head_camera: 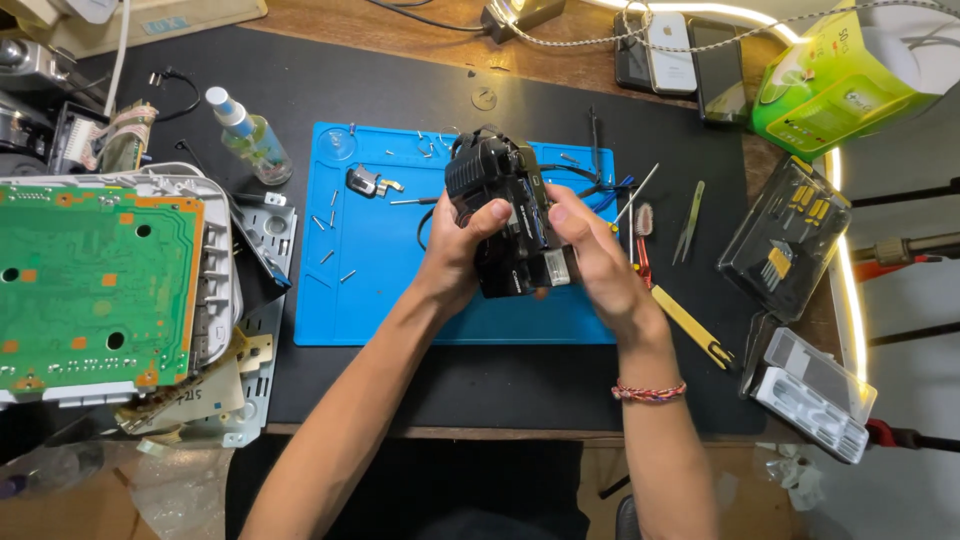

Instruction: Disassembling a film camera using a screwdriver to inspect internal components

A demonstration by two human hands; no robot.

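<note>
Black camera [508, 215] in both hands' grip above blue mat [375, 290]

One camera [510, 215], two phones [668, 52].

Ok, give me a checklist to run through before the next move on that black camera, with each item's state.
1. Both hands on the black camera: ok, left hand and right hand hold it.
2. Camera above the blue mat: ok.
3. Loose screws kept on the mat: ok, though scattered.
4. Tweezers within reach: ok, right of the mat.
5. Screwdriver bit case open: ok.
6. Camera's wires free of the grip: cannot tell.
</note>
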